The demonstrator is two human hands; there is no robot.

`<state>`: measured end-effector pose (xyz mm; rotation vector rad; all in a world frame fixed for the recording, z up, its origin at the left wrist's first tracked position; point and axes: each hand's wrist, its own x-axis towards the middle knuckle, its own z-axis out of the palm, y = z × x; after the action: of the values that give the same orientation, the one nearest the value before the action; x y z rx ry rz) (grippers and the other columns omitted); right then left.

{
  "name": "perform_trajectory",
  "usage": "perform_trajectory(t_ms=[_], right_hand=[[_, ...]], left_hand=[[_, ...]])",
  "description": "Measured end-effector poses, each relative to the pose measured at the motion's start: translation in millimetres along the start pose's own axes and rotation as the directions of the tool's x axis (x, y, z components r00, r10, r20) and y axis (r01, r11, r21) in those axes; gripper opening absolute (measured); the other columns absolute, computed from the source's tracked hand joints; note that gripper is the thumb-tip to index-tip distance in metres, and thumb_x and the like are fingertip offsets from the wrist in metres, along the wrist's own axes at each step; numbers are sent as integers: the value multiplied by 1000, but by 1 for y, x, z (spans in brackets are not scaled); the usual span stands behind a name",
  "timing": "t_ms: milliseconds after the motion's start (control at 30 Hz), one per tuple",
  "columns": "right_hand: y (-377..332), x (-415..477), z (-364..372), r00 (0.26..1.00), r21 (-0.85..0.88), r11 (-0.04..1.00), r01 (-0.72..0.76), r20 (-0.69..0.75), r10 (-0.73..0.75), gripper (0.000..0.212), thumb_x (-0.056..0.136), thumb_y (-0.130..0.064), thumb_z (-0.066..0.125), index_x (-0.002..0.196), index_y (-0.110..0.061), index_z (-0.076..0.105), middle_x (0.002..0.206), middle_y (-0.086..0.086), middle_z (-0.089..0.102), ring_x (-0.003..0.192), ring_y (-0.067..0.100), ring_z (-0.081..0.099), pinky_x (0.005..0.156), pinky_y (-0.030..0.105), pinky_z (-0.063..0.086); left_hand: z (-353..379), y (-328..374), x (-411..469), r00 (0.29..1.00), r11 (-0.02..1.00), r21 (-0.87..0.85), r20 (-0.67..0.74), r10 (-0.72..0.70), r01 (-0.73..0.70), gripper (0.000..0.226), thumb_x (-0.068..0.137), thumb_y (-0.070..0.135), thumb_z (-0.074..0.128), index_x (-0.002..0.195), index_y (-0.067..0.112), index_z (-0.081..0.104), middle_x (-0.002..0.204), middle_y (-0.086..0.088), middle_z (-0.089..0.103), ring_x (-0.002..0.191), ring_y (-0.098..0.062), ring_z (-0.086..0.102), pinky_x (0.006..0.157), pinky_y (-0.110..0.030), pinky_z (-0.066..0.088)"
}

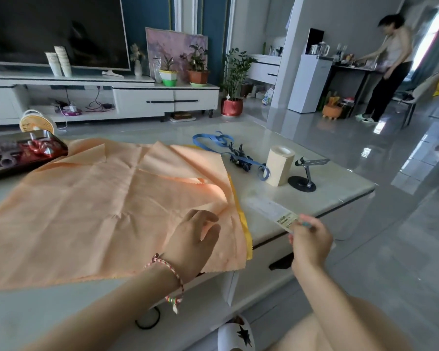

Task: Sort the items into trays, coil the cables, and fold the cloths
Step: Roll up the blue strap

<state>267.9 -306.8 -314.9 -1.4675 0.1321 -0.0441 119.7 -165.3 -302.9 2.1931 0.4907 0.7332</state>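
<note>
Peach cloth point(107, 203) lies spread and creased on the pale table point(327, 183), one flap folded over at its far right. A yellow cloth point(245, 224) lies beneath it, showing only along the peach cloth's right edge. Left hand point(195, 239) rests on the peach cloth's near right corner, fingers loosely bent, gripping nothing. Right hand point(311, 239), right of the cloth past the table edge, pinches the near end of a clear ruler point(271, 211), which lies on the table just beside the cloth. Beyond the cloth's right side are a blue ribbon point(213, 143), a beige roll point(279, 165) and a black metal stand point(306, 173). A dark tray point(23, 153) with red items touches the cloth's far left corner.
</note>
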Motion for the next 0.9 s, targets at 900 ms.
perform_trajectory(t_ms=[900], right_hand=[[-7, -330, 193, -51, -234, 962, 142, 969, 244, 15, 94, -3, 44, 103, -8, 56, 77, 3, 63, 53, 10, 51, 51, 19, 42]], left_hand=[[-356, -138, -210, -68, 630, -688, -693, -718, 360, 6, 87, 3, 43, 85, 5, 49, 82, -16, 60, 69, -28, 55, 45, -19, 50]])
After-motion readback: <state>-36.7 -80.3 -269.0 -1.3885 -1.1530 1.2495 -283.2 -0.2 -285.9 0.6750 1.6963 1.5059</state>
